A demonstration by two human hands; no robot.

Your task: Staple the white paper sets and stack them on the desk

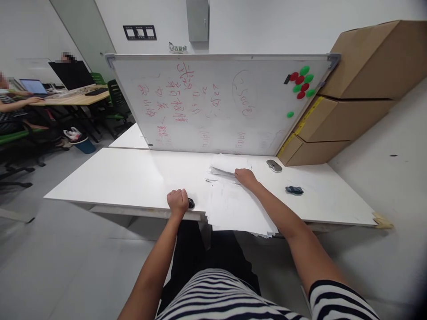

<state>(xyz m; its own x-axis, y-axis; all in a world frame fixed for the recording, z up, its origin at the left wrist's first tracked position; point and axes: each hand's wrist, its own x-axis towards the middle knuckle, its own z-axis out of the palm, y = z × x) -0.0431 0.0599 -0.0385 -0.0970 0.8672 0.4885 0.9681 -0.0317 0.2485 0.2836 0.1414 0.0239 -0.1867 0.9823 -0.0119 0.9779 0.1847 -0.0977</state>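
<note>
My right hand (246, 178) is closed on the edge of some paper sheets (223, 172), which rise slightly above the others at the back of the pile. A loose stack of white paper (238, 206) lies beneath, its front edge hanging past the table's front edge. Left of the stack, my left hand (178, 202) rests as a fist near the table edge. Beside that fist, partly covered by it, sits a small black rounded object (191, 203). Whether the left fingers hold anything is hidden.
Behind the papers a whiteboard (213, 106) with red writing and magnets leans on the white table (133, 173). To the right lie a silver oval object (274, 166) and a dark small packet (294, 190). Cardboard boxes (333, 120) are stacked there. People sit at a desk (76, 98) far left.
</note>
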